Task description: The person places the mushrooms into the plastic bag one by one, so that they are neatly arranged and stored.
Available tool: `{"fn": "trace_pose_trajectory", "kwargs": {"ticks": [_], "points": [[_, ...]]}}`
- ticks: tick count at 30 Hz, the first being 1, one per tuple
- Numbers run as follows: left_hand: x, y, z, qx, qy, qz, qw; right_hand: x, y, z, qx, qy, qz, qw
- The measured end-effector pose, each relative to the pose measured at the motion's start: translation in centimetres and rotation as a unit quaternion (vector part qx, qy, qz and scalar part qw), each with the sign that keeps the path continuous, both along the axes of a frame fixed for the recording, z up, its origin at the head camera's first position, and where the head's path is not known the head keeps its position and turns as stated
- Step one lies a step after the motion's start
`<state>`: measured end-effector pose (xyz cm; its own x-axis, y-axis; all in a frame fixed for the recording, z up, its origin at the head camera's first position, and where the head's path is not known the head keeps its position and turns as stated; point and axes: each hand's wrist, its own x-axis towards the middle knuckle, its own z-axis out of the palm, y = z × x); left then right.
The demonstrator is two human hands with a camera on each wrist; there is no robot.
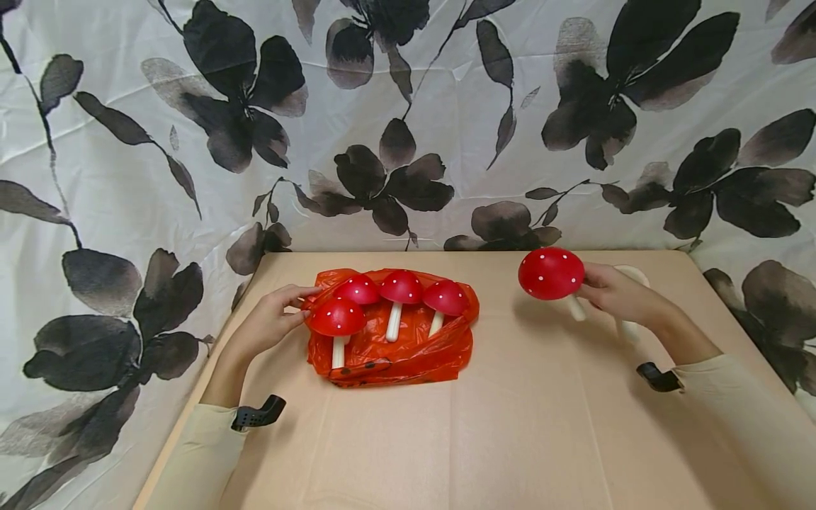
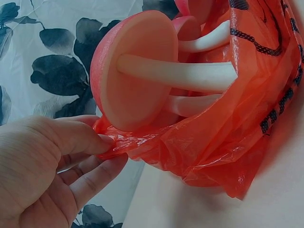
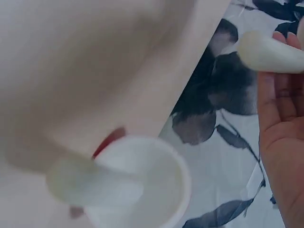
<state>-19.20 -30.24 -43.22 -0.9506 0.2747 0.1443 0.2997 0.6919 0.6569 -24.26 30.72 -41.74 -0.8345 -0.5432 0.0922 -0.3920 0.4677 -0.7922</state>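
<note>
The left hand is pinching the left side of the red bag, which is holding four mushrooms near the bench's far edge. Well apart, the right hand is gripping another red-capped mushroom toward the far right corner.

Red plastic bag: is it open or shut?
Open: the red plastic bag gapes, showing four red-capped mushrooms, while the left fingers pinch its edge.

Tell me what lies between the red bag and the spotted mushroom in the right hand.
Nothing but bare tan tabletop shows between the red bag and the spotted mushroom in the right hand, as the head view shows.
</note>
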Motion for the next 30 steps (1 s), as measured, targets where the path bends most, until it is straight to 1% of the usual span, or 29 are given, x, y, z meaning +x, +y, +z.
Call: {"fn": "trace_pose_trajectory", "kwargs": {"ticks": [4,9,16,19,26,30], "points": [[-0.1,0.0,0.0,0.001,-0.001,0.0,1.0,-0.3,-1.0,0.1,-0.038,-0.023,0.005,0.999],[-0.2,0.0,-0.1,0.002,0.001,-0.007,1.0,-0.4,-2.4,0.5,-0.083,-0.046,0.008,0.9955],[-0.3,0.0,-0.1,0.0,0.005,-0.008,1.0,0.0,-4.9,1.3,-0.13,-0.087,-0.024,0.9874],[-0.3,0.1,0.0,0.002,0.005,-0.007,1.0,0.1,-5.8,1.4,-0.147,-0.093,-0.023,0.9844],[-0.2,0.2,0.0,-0.002,0.007,-0.006,1.0,-0.2,-8.5,1.1,-0.184,-0.107,0.021,0.977],[-0.1,0.3,0.0,-0.003,0.005,-0.004,1.0,-0.4,-10.3,0.9,-0.189,-0.119,0.032,0.9741]]}}
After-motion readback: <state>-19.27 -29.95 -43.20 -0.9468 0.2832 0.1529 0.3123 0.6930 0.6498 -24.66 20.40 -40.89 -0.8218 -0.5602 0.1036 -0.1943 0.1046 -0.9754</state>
